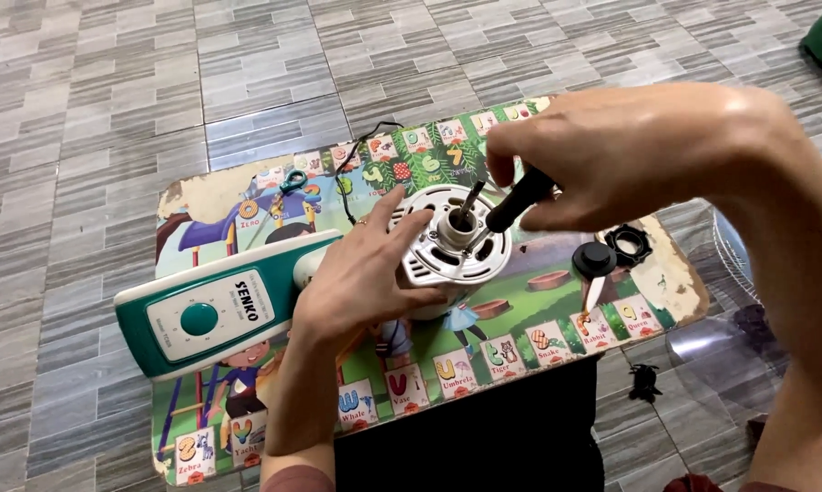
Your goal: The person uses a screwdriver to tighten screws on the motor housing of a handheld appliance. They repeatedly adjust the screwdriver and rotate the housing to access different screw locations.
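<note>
Small colourful kids' table (557, 314) carries a teal-white fan base (215, 314). Left hand (361, 273) cups the round fan motor (447, 241) (fingers spread wide), right hand (630, 155) pinches a black-handled screwdriver (511, 202) onto it.

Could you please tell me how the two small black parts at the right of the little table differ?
The black cap is a solid round knob with a smooth domed top; the black ring is open in the middle with a notched, toothed edge. The cap lies nearer the person, the ring farther back and right. Both are black, similar in size, and lie untouched beside each other on the picture-printed table.
</note>
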